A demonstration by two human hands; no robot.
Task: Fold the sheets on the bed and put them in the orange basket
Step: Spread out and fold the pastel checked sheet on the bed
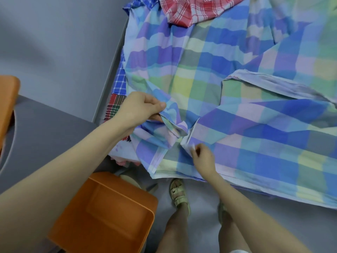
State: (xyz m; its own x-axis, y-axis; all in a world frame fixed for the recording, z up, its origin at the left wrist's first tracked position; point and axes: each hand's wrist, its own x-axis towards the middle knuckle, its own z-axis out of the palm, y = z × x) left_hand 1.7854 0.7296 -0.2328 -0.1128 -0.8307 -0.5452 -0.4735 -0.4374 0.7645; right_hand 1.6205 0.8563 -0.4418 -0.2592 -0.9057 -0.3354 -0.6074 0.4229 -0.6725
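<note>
Left hand (140, 108) pinches a bunched edge of the plaid sheet (209, 73) on the bed; right hand (202, 156) pinches its hem nearby. Soft, light, floppy: best gripped at corners. Orange basket (109, 212) waits empty on the floor.

There are four checked sheets (200, 70), one orange basket (102, 212), one other orange item (8, 99), two hands (140, 106) and two sandals (177, 194).

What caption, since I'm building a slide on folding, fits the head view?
Left hand and right hand pinch edges of a pastel blue-green checked cloth sheet, orange plastic basket nearby.
</note>
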